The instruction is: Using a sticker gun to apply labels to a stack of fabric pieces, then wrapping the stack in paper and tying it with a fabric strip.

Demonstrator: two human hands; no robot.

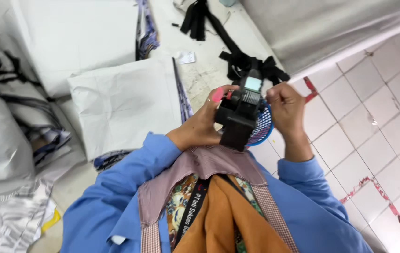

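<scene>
**Black labelling gun held between both hands**

Orange cloth [223,220] hangs nearest the camera at 6 o'clock, beside a checked pink fabric piece [204,164] draped over the chest, with blue sleeves [115,197] spreading to either side. Just above, near the centre of the view, the left hand [200,124] clamps around the black plastic labelling gun [238,115], a pink-painted thumbnail resting near its top. At 2 o'clock from the gun, the right hand [286,110] is curled closed, its fingers pinched together just beside the gun's upper end; whether it grips a part of the gun cannot be told. Behind the gun sits a small round blue mesh basket [263,129]. Black fabric straps [242,58] lie at 12 o'clock on the table [204,72]. White plastic mailing bags [125,103] are stacked at 10 o'clock. White floor tiles [373,117] fill the 3 o'clock side.
</scene>
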